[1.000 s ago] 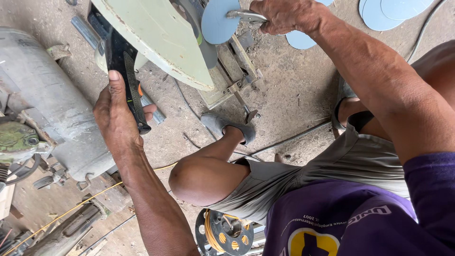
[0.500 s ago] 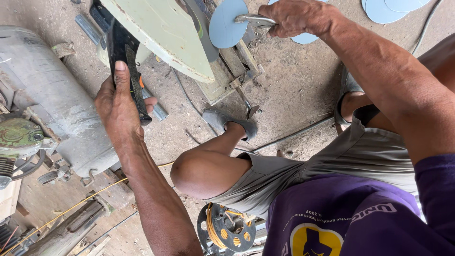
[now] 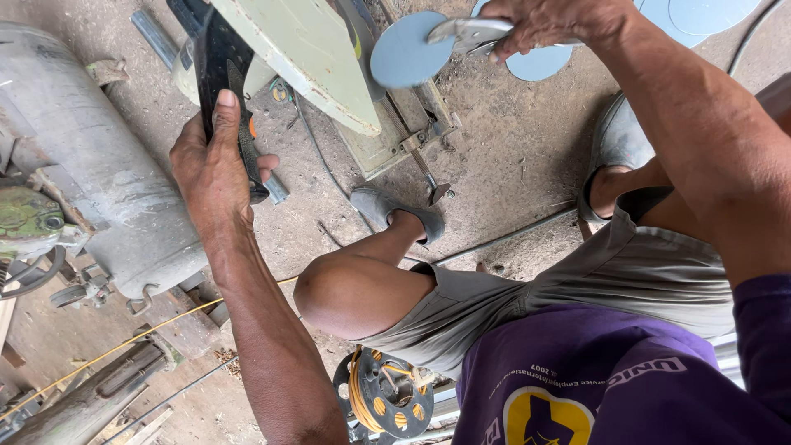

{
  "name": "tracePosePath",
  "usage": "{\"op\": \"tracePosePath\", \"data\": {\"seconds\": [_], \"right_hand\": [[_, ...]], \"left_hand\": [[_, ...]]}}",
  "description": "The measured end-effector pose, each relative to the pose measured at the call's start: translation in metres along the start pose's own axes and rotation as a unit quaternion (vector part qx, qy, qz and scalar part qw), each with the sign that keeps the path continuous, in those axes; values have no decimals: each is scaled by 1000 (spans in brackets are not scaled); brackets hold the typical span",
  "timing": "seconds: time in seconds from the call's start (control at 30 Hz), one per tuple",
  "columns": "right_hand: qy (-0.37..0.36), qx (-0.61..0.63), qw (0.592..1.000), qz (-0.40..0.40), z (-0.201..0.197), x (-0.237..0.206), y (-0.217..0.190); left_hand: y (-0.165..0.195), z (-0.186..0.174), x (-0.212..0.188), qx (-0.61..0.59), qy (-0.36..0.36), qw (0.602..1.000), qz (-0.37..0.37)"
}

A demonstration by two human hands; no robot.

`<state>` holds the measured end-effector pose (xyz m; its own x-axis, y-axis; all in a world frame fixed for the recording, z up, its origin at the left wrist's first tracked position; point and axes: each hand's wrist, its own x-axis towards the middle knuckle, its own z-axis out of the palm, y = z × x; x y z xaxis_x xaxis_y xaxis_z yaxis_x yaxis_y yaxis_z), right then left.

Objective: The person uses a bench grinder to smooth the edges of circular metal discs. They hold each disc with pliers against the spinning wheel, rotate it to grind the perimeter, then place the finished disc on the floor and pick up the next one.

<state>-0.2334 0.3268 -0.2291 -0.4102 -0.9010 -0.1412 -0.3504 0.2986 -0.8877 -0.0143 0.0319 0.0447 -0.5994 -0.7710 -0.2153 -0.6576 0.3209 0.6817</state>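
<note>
My left hand [image 3: 212, 165] grips the black handle [image 3: 221, 58] of a pale green cutting machine [image 3: 305, 49] at the top of the view. My right hand [image 3: 548, 23] is closed on metal pliers [image 3: 465, 35], whose jaws clamp a round grey-blue metal disc [image 3: 405, 51]. The disc sits against the machine's blade guard, above its base plate [image 3: 395, 124]. My bent left knee and grey shoe [image 3: 395, 210] are below the machine.
A grey metal tank [image 3: 91, 156] lies at the left, with a green motor part [image 3: 29, 218] beside it. More grey-blue discs [image 3: 700, 15] lie on the dirt floor at the top right. A reel of yellow cord [image 3: 383, 395] sits by my leg.
The view has shifted a little. My left hand stays on the black handle, and my right hand keeps the disc in the pliers against the machine.
</note>
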Motion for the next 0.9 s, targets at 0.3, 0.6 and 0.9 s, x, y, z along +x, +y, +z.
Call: {"op": "tracePosePath", "data": {"seconds": [0.3,0.6,0.9], "right_hand": [[74,471,871,114,82,9,-5],[82,549,804,212,156,50,-36],[111,579,766,257,176,69,-43]], "left_hand": [[1,-1,5,-26,0,1000,-11],[-1,-3,7,-30,-7,1000,-5],[4,3,5,-26,3,1000,-14]]}}
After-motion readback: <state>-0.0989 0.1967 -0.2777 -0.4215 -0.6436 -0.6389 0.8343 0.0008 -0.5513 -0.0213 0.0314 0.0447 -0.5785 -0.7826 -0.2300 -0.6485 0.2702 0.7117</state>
